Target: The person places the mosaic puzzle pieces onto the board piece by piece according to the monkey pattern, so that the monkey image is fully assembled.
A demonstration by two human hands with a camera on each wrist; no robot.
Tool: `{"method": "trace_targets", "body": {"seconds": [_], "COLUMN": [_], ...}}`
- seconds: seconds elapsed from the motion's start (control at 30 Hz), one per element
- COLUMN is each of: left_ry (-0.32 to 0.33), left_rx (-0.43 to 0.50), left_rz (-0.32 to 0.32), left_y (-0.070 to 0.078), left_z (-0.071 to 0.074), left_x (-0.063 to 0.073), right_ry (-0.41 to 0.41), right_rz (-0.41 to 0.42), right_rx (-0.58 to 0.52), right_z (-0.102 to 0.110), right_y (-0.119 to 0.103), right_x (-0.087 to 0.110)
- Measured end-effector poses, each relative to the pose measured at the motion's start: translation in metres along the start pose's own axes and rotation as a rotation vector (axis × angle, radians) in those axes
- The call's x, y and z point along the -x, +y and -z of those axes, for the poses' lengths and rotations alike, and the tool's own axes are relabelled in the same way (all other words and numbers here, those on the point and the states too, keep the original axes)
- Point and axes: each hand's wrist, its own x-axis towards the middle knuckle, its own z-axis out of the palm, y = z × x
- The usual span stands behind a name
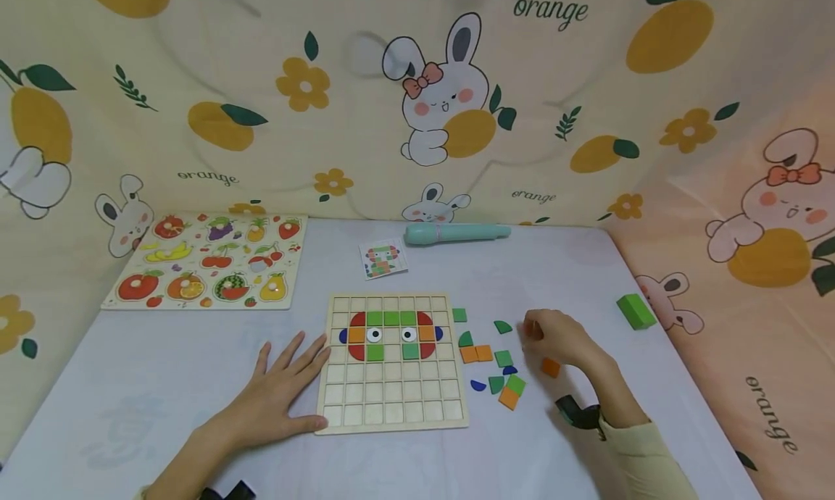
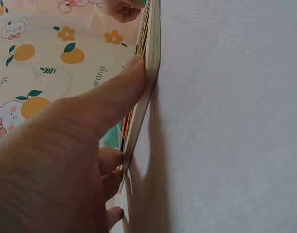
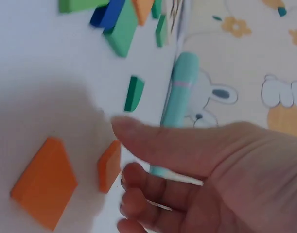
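Wooden grid board (image 1: 391, 393) lies flat on the white-covered tabletop (image 1: 522, 456), walled in behind and at the right by curtain (image 1: 365, 138) printed with rabbits and oranges. The left hand (image 1: 277, 398) touches the board's left edge, its grip spread apart; the right hand's (image 1: 564, 337) grip is parted too, beside an orange tile (image 3: 109, 167), contact unclear. Loose tiles (image 1: 483, 353) crowd the right edge; broad tabletop stretches run left and nearer, while a teal pen (image 1: 457, 233) lines the back.
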Motion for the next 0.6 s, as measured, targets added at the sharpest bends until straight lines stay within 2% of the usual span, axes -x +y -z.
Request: {"method": "trace_targets", "body": {"seconds": [0.1, 0.23, 0.43, 0.6], "left_ry": [0.001, 0.005, 0.0, -0.002], "left_rx": [0.002, -0.004, -0.01, -0.016], "left_rz": [-0.001, -0.003, 0.002, 0.007], "left_y": [0.0, 0.0, 0.0, 0.0], "left_z": [0.0, 0.0, -0.001, -0.001], "left_x": [0.0, 0.0, -0.001, -0.001], "right_ry": [0.042, 0.076, 0.117, 0.102], "right_rz": [-0.056, -0.045, 0.063, 0.177], "right_rx": [0.022, -0.001, -0.079, -0.089], "right_z": [0.0, 0.0, -0.003, -0.01], "right_y": [0.006, 0.008, 0.001, -0.013], "right_x": [0.0, -0.002, -0.009, -0.018]}}
